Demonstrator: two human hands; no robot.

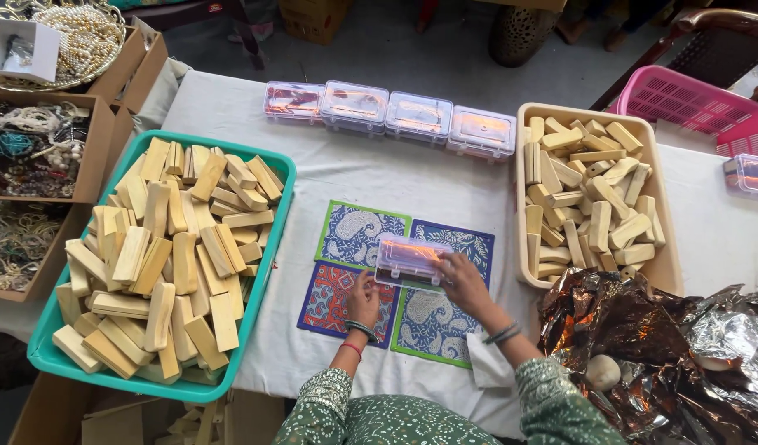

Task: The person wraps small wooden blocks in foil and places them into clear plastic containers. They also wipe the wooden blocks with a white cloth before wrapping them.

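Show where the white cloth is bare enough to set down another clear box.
Bare cloth lies between the row of closed boxes and the patterned mats, and between the mats and teal tray. Crowded: both trays, and the foil at right.

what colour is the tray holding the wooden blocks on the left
Teal green tray, seen in the head view, piled with pale wooden blocks.

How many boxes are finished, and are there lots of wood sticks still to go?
Four closed clear boxes sit in a row at the table's back, looking done. Both the left hand and the right hand hold a fifth clear box over the patterned mats. The teal tray and beige tray remain heaped with wood sticks.
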